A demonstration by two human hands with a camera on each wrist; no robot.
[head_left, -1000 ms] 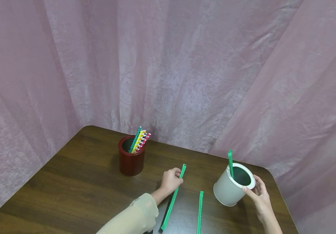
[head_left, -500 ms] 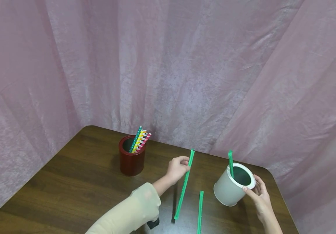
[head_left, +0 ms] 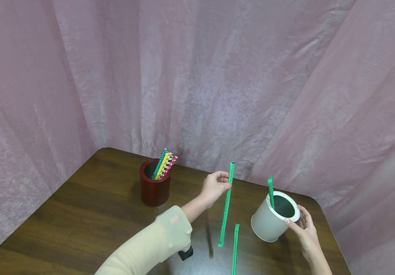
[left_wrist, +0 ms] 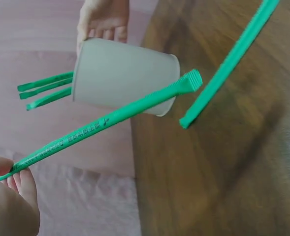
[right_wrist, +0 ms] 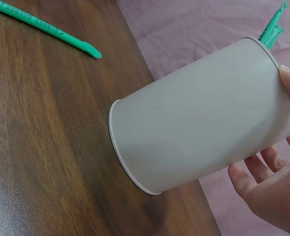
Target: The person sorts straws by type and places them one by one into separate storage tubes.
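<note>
A green wrapped straw (head_left: 226,204) is pinched near its upper end by the left hand (head_left: 214,187); thumb and fingers are curled on it, and it hangs nearly upright, its lower end clear of the table (head_left: 91,214). In the left wrist view the fingertips (left_wrist: 16,179) are seen closed on the very top of the straw.

The white cup (head_left: 273,221) is tipped toward the left hand and propped on the edge of its base. It is steadied by the right hand (head_left: 305,233): the thumb lies on the rim and the fingers are curled round the far wall. In the right wrist view the base edge (right_wrist: 130,167) is seen touching the wood. Green straws (head_left: 270,191) already stand in the cup, leaning at the rim.

A second green straw (head_left: 234,248) lies flat on the table, just beside the cup and below the hanging straw.

Judgement on the step in hand: the lower tip is best aimed at the open side of the mouth, away from the leaning straws. The tilt should be held steady, so that the base is not slid. The pinch is best kept until the tip is well inside the rim; released early, the long light straw could tip out.

A dark red cup (head_left: 154,187) with patterned straws (head_left: 164,165) stands well apart, to the left.
</note>
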